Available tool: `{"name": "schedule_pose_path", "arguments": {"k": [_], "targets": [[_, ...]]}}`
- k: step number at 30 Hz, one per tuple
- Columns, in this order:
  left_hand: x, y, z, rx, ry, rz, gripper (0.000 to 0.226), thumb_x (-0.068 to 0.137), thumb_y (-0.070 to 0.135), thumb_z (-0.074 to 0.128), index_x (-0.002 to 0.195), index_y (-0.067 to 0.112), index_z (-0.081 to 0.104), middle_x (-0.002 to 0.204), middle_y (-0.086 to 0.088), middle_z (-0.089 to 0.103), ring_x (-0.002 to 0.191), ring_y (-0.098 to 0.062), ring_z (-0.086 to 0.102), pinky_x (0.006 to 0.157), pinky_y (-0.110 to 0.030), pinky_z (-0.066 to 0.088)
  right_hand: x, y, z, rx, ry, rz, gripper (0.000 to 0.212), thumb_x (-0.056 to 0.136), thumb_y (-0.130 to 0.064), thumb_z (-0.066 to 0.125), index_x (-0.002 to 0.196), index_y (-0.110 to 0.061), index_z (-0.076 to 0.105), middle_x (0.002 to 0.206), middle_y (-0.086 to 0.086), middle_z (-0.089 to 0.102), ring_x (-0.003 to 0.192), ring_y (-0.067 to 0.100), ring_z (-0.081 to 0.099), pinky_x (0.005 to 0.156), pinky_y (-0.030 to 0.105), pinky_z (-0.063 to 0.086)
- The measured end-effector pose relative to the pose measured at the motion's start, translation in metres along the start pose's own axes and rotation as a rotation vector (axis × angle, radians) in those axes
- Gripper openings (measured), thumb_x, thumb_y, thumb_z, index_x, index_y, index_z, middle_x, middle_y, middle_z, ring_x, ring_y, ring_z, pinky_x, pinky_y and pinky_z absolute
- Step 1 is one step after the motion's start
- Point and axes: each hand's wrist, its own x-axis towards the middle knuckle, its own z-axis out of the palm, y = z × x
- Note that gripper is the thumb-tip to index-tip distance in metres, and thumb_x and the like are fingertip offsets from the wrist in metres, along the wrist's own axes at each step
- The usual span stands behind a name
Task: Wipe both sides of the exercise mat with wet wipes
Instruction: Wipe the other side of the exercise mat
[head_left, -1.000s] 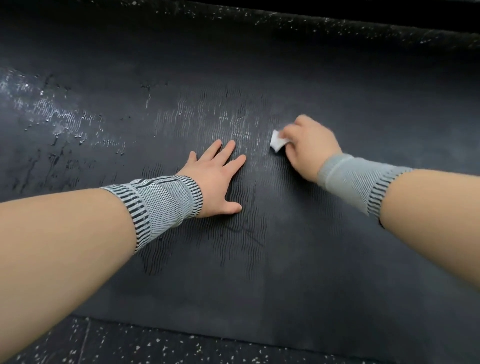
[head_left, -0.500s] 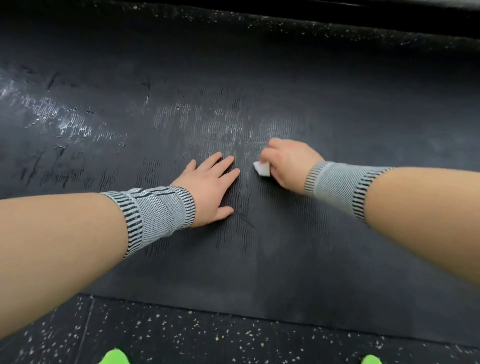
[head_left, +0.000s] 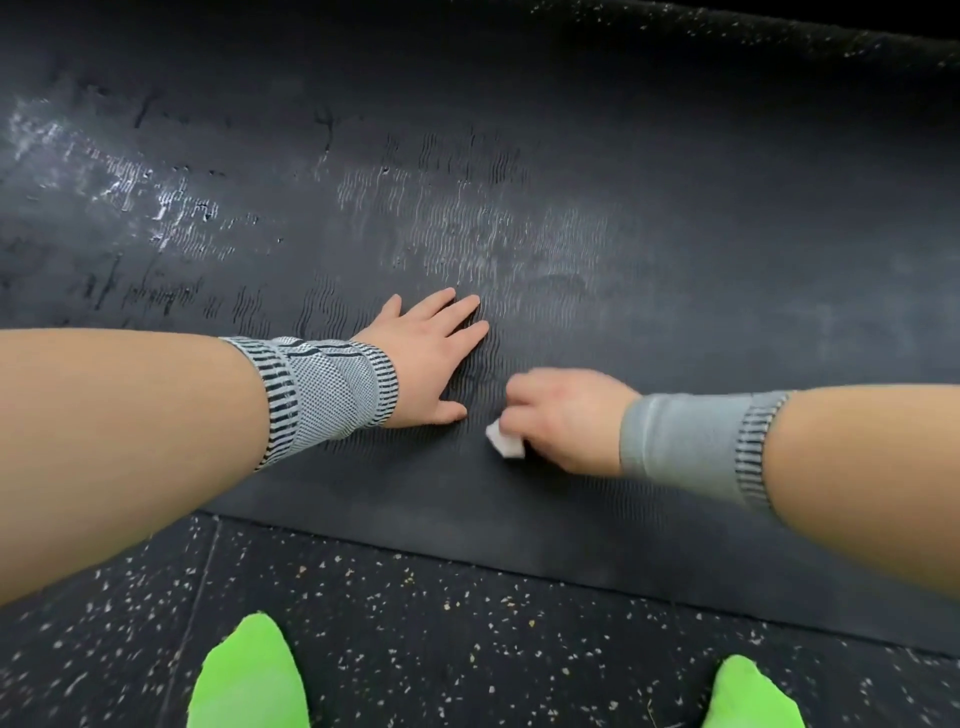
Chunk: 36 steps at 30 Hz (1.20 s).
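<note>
Feet in bright green socks (head_left: 249, 675) stood nearest, at six o'clock on the speckled floor (head_left: 467, 623). Beyond them lay the black exercise mat (head_left: 675, 260). The right hand (head_left: 563, 418), fingers curled, pinched a white wet wipe (head_left: 504, 442) against it. At ten o'clock from the wipe, the left hand (head_left: 426, 358) pressed flat, fingers straight. Farther off, damp streaks glistened.

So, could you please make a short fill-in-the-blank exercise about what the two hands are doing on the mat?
1. The right hand grips a small white ____.
2. The left hand lies ____ on the exercise mat, fingers straight.
3. Below the mat, on the speckled floor, show the tips of two bright ____ socks.

Missing words: wipe; flat; green
</note>
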Motion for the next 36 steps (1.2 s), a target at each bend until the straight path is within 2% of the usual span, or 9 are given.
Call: {"name": "schedule_pose_path", "arguments": {"k": [3,7,11,15,17,21,24,29,36], "targets": [[-0.006,0.0,0.004,0.006,-0.015,0.009,0.098,0.087,0.065,0.053,0.156,0.02,0.0,0.163,-0.002,-0.012,0.151,-0.023,-0.008,0.118,-0.056,0.015,0.008,0.016,-0.01,-0.026,0.071,0.163,0.019,0.066,-0.003,0.072,0.082,-0.009,0.062,0.077,0.012,0.054,0.054,0.031,0.056,0.044,0.029,0.04],[-0.017,-0.001,0.011,0.026,-0.031,0.016,0.1,0.086,0.065,0.054,0.156,0.021,-0.001,0.163,-0.002,-0.013,0.151,-0.023,-0.007,0.118,-0.056,0.017,-0.005,-0.027,-0.002,-0.022,0.01,0.096,0.03,0.054,-0.01,0.081,0.075,-0.012,0.061,0.07,0.006,0.053,0.047,0.023,0.052,0.041,0.023,0.036],[-0.022,-0.002,0.013,0.032,-0.054,0.011,0.101,0.085,0.064,0.057,0.156,0.023,-0.002,0.163,-0.001,-0.014,0.151,-0.023,-0.007,0.118,-0.056,0.017,-0.018,-0.075,0.009,0.016,-0.349,-0.032,0.025,0.086,-0.013,0.057,0.111,-0.012,0.052,0.106,0.008,0.047,0.09,0.026,0.052,0.062,0.033,0.037],[-0.023,-0.004,0.01,0.05,-0.071,0.013,0.102,0.084,0.064,0.059,0.156,0.025,-0.002,0.163,-0.001,-0.014,0.151,-0.023,-0.007,0.118,-0.056,0.017,-0.017,-0.087,0.006,-0.015,-0.475,-0.143,0.025,0.094,-0.011,0.044,0.119,-0.013,0.048,0.118,0.009,0.043,0.101,0.028,0.047,0.069,0.037,0.04],[-0.023,-0.007,0.009,0.046,-0.071,0.007,0.103,0.083,0.063,0.061,0.156,0.026,-0.001,0.163,-0.001,-0.013,0.151,-0.023,-0.007,0.118,-0.057,0.018,-0.012,-0.067,-0.001,-0.031,-0.446,-0.085,0.025,0.091,-0.013,0.049,0.115,-0.018,0.051,0.115,0.006,0.044,0.1,0.027,0.048,0.071,0.037,0.043],[-0.028,-0.013,0.011,0.051,-0.074,-0.011,0.104,0.083,0.064,0.061,0.156,0.027,-0.003,0.163,-0.001,-0.013,0.151,-0.024,-0.007,0.118,-0.056,0.019,-0.011,-0.033,-0.014,-0.125,-0.243,0.105,0.031,0.068,-0.015,0.075,0.093,-0.018,0.057,0.088,0.003,0.052,0.071,0.024,0.058,0.051,0.029,0.044],[-0.032,-0.017,0.014,0.055,-0.091,-0.022,0.105,0.082,0.063,0.062,0.156,0.028,-0.003,0.163,-0.001,-0.014,0.151,-0.025,-0.007,0.117,-0.057,0.018,-0.017,-0.059,-0.003,-0.092,-0.383,0.026,0.028,0.088,-0.012,0.053,0.116,-0.018,0.048,0.11,0.005,0.044,0.095,0.025,0.052,0.068,0.035,0.045],[-0.034,-0.02,0.014,0.042,-0.117,-0.037,0.106,0.082,0.063,0.063,0.156,0.029,-0.004,0.163,-0.001,-0.014,0.151,-0.025,-0.006,0.118,-0.058,0.017,-0.007,-0.089,-0.004,-0.017,-0.514,-0.145,0.028,0.094,-0.012,0.044,0.122,-0.016,0.045,0.119,0.007,0.041,0.101,0.027,0.048,0.073,0.038,0.044],[-0.035,-0.023,0.014,0.045,-0.109,-0.057,0.107,0.081,0.062,0.065,0.156,0.029,-0.005,0.163,-0.001,-0.014,0.151,-0.025,-0.005,0.117,-0.058,0.019,0.035,-0.016,-0.025,-0.192,-0.311,0.294,0.031,0.088,-0.015,0.053,0.117,-0.018,0.044,0.115,0.004,0.042,0.098,0.026,0.055,0.072,0.034,0.044]]}}
